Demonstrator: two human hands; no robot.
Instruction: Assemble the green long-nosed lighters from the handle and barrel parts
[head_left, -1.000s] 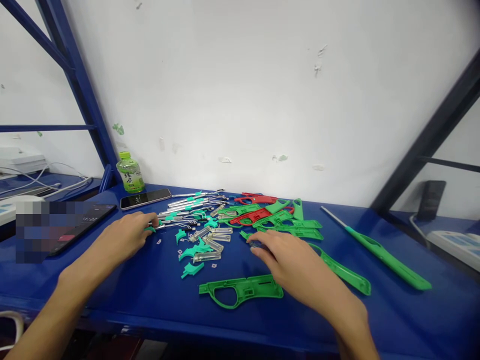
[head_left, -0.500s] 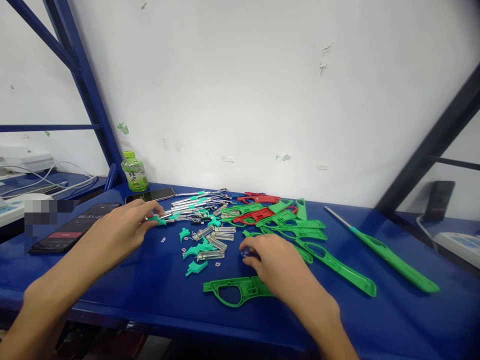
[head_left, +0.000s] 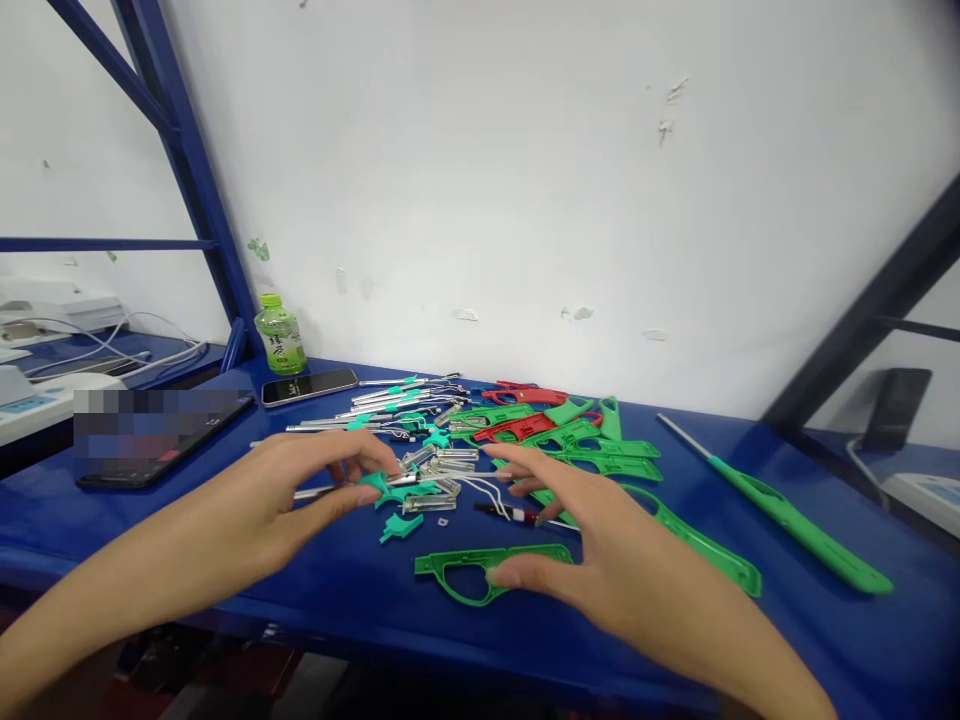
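My left hand (head_left: 296, 492) is closed in a pinch on a thin metal tube with a teal trigger piece (head_left: 379, 486), held just above the blue table (head_left: 315, 590). My right hand (head_left: 592, 540) hovers with its fingers spread and holds nothing. Its thumb rests at a green handle shell (head_left: 469, 570) lying near the front edge. A small black and red part with white wires (head_left: 510, 513) lies between the two hands. Clear plastic pieces and loose teal triggers (head_left: 401, 527) are scattered under the tube.
A heap of green and red handle shells (head_left: 577, 437) and a bundle of metal tubes (head_left: 397, 398) lie behind. A long green lighter (head_left: 795, 520) sits at the right. A green bottle (head_left: 281, 336), a phone (head_left: 309, 386) and a dark tablet (head_left: 161, 447) are at the left.
My left hand has drawn a metal tube with its teal piece out of the bundle toward the middle. My right hand has opened and spread over the green shell.
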